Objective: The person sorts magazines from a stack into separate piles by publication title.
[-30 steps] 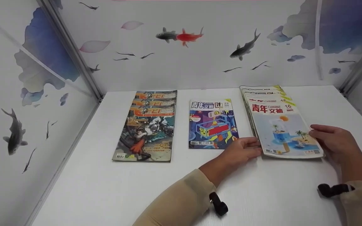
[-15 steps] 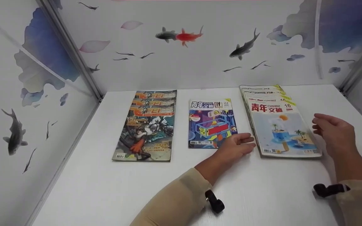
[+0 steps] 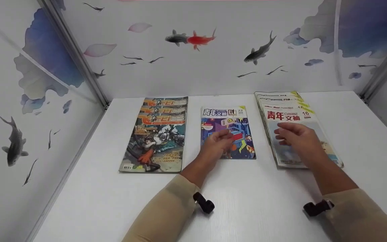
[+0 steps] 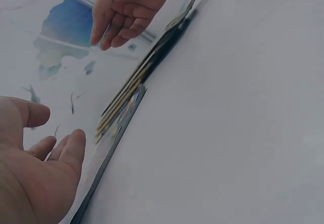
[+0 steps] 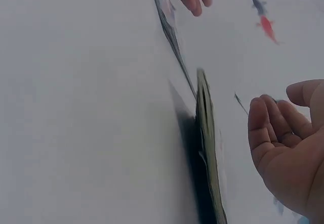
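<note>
In the head view my left hand [image 3: 213,146] hovers over the lower left part of a blue-purple magazine [image 3: 247,134] in the middle of the table. Its fingers are loosely bent and hold nothing. My right hand [image 3: 297,141] is above a fanned stack of magazines [image 3: 282,116] on the right, whose top cover is pale with red lettering and the number 16. That hand holds nothing, and it hides part of the cover. Both wrist views show relaxed fingers [image 4: 76,148] with nothing between them, apart from the magazine edges [image 5: 207,133].
Another overlapping stack of magazines [image 3: 160,144] with orange lettering lies on the left of the white table [image 3: 240,201]. Behind the table stands a white panel [image 3: 213,74] painted with fish. A similar side panel [image 3: 45,134] borders the left.
Both hands have let go of the right-hand stack and moved left. The left hand is now over the middle magazine, the right hand over the stack. The magazines stay in place.
</note>
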Demonstrator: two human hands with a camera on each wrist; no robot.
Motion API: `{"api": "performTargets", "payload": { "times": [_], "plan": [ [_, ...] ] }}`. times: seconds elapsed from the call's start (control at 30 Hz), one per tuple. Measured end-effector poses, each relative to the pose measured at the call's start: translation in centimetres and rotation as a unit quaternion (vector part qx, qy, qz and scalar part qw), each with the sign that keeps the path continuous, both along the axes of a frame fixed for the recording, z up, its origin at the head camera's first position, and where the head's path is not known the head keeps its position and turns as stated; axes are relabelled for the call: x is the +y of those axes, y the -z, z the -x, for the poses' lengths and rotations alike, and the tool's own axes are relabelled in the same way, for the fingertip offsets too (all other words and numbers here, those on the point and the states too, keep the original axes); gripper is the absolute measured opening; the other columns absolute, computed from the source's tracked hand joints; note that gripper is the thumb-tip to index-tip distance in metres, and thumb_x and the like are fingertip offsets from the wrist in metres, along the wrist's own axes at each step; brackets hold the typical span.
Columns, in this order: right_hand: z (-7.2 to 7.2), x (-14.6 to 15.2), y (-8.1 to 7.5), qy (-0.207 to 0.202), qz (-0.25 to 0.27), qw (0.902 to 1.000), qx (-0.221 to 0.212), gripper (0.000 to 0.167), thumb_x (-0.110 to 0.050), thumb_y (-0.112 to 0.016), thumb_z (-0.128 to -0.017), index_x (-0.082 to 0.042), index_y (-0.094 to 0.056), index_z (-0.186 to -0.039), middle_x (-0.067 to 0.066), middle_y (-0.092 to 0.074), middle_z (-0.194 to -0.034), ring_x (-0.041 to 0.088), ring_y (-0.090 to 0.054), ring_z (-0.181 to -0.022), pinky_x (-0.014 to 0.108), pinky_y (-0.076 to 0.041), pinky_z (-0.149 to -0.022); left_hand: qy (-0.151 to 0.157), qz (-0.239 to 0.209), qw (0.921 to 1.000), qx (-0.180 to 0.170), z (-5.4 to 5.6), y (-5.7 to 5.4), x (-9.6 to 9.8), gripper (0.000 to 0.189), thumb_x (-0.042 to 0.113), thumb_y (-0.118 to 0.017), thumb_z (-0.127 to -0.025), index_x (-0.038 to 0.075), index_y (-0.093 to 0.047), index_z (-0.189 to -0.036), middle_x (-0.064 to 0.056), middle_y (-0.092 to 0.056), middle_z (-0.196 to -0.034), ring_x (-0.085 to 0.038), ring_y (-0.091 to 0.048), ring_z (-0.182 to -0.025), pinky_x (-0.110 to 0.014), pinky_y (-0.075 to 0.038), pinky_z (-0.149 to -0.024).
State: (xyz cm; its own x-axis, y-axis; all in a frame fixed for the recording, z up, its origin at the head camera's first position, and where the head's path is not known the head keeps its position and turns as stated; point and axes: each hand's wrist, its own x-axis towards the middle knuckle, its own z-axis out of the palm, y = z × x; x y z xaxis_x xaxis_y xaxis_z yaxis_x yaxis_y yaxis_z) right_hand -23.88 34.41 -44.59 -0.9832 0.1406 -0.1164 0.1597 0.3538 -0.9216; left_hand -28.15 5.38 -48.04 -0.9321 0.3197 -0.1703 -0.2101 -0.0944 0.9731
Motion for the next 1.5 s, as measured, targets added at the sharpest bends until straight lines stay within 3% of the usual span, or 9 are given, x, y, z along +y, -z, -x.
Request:
{"api": "performTargets", "payload": {
  "times": [0.1, 0.13, 0.27, 0.47, 0.6, 0.87, 1.07, 1.5],
  "plan": [
    [0.7, -2.2, -0.1, -0.013, 0.015, 0.9998, -0.01, 0.059, -0.049, -0.06, -0.108, -0.013, -0.057, -0.154, 0.014, -0.066, -0.147, 0.026, -0.069, -0.127, 0.021, -0.061, -0.094, -0.02, 0.022, 0.9996, -0.003, 0.9, 0.0, -2.1, 0.056, 0.019, -0.066, -0.105, 0.008, -0.051, -0.158, -0.008, -0.064, -0.154, -0.022, -0.067, -0.134, -0.036, -0.056, -0.113],
    [1.0, -2.9, -0.1, -0.013, 0.022, 0.9996, -0.012, 0.059, -0.049, -0.06, -0.108, -0.013, -0.057, -0.154, 0.014, -0.066, -0.148, 0.028, -0.068, -0.13, 0.02, -0.061, -0.095, -0.03, 0.027, 0.9992, -0.007, 1.2, -0.1, -2.8, 0.057, 0.02, -0.067, -0.104, 0.009, -0.051, -0.158, -0.007, -0.064, -0.154, -0.02, -0.065, -0.136, -0.038, -0.051, -0.119],
    [2.0, -5.2, -0.1, -0.005, 0.042, 0.999, -0.017, 0.054, -0.047, -0.062, -0.108, -0.016, -0.059, -0.152, 0.011, -0.066, -0.149, 0.03, -0.067, -0.133, 0.025, -0.06, -0.101, -0.071, 0.036, 0.9967, -0.013, 2.1, -0.3, -5.2, 0.056, 0.018, -0.068, -0.103, 0.008, -0.053, -0.156, -0.008, -0.064, -0.153, -0.021, -0.063, -0.136, -0.04, -0.049, -0.121],
    [2.9, -7.1, 0.4, 0.0, 0.058, 0.9981, -0.019, 0.053, -0.046, -0.063, -0.108, -0.018, -0.059, -0.152, 0.008, -0.065, -0.15, 0.028, -0.067, -0.134, 0.043, -0.054, -0.116, -0.118, -0.009, 0.993, -0.003, 3.2, 0.0, -7.2, 0.056, 0.006, -0.063, -0.102, -0.005, -0.049, -0.154, -0.024, -0.06, -0.152, -0.033, -0.06, -0.14, -0.04, -0.052, -0.116],
    [2.7, -7.1, 0.9, -0.004, 0.062, 0.9978, -0.025, 0.055, -0.045, -0.062, -0.108, -0.017, -0.056, -0.155, 0.007, -0.064, -0.152, 0.027, -0.066, -0.136, 0.045, -0.052, -0.119, -0.117, -0.01, 0.993, -0.013, 3.4, 0.3, -7.3, 0.056, 0.004, -0.061, -0.103, -0.005, -0.046, -0.156, -0.025, -0.058, -0.154, -0.034, -0.059, -0.143, -0.04, -0.052, -0.118],
    [2.9, -6.4, 2.1, -0.02, 0.091, 0.9913, -0.093, 0.059, -0.039, -0.061, -0.11, -0.015, -0.047, -0.161, 0.009, -0.052, -0.163, 0.027, -0.058, -0.146, 0.041, -0.047, -0.123, -0.121, 0.075, 0.9897, -0.014, 3.1, 0.5, -7.0, 0.055, 0.012, -0.063, -0.101, 0.002, -0.053, -0.155, -0.015, -0.06, -0.153, -0.026, -0.06, -0.139, -0.041, -0.051, -0.12],
    [3.0, -6.4, 2.2, -0.028, 0.096, 0.9889, -0.11, 0.06, -0.037, -0.059, -0.11, -0.015, -0.044, -0.164, 0.01, -0.045, -0.168, 0.026, -0.051, -0.152, 0.039, -0.045, -0.124, -0.112, 0.099, 0.9886, -0.016, 3.0, 0.3, -6.8, 0.057, 0.016, -0.062, -0.102, 0.005, -0.051, -0.157, -0.012, -0.059, -0.156, -0.025, -0.059, -0.142, -0.041, -0.05, -0.121],
    [2.8, -6.8, 2.0, -0.028, 0.108, 0.9862, -0.122, 0.061, -0.033, -0.058, -0.111, -0.016, -0.039, -0.167, 0.01, -0.039, -0.173, 0.028, -0.047, -0.156, 0.04, -0.044, -0.125, -0.112, 0.056, 0.992, -0.015, 2.8, 0.2, -6.9, 0.058, 0.004, -0.062, -0.102, -0.001, -0.047, -0.157, -0.019, -0.056, -0.157, -0.03, -0.056, -0.146, -0.042, -0.047, -0.123]
  ]
}}
